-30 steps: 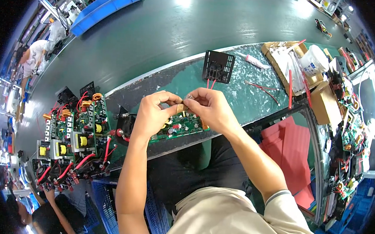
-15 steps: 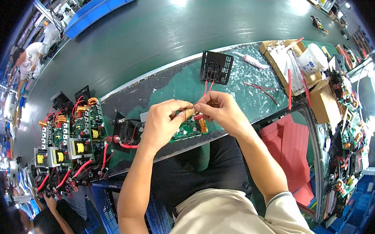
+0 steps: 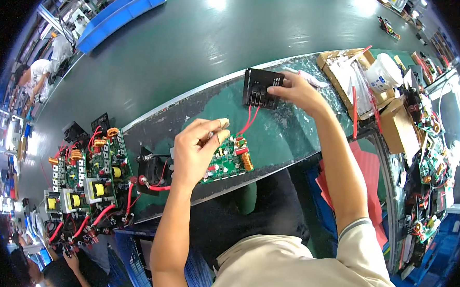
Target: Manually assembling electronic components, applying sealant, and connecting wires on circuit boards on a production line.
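While right grip (image 3: pixel 298 92) holds black slotted panel (image 3: pixel 253 78) | two red wires (image 3: pixel 249 117) trail | left grip (image 3: pixel 197 144): cannot tell

Panel (image 3: pixel 256 81): black, slotted, far side, two red wires (image 3: pixel 245 129) attached. Circuit board (image 3: pixel 230 164): green, component-covered, lying nearer, leftward.

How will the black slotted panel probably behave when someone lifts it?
The black slotted panel would probably stay stiff, as its edges look straight. Its two red wires look thin and curved, so they likely flex; running toward the green circuit board, they might tug.
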Tool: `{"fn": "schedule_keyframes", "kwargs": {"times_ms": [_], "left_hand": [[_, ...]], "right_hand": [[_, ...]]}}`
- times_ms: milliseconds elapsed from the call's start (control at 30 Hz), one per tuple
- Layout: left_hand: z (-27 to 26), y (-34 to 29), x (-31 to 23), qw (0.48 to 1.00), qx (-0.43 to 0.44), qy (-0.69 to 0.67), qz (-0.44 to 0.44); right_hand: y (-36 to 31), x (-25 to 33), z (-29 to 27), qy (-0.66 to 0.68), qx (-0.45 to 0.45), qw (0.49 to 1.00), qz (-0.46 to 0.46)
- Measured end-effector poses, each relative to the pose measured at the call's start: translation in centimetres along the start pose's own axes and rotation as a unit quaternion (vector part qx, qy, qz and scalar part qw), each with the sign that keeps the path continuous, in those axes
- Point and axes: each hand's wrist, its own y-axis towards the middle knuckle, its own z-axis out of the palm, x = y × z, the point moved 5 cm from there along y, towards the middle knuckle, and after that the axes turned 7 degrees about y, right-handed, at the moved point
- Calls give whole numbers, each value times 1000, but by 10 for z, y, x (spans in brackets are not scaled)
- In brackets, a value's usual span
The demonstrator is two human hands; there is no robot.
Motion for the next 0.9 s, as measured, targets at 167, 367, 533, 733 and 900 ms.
{"fn": "schedule_keyframes", "kwargs": {"times_ms": [167,367,533,733,900], "left_hand": [[10,-9,-6,999,30,-29,-22],[30,-10,-12,997,48,43,36],[46,-11,-6,990,52,125,51],[52,-6,-8,983,51,165,64],[52,-5,-10,974,54,206,72]], "right_hand": [[-26,-27,11,121,-38,991,-41],[-72,-23,40,-41,-180,982,-38],[-94,-24,73,28,-229,973,-23],[-111,-30,100,153,-221,957,-113],[-112,-28,101,131,-189,965,-125]]}}
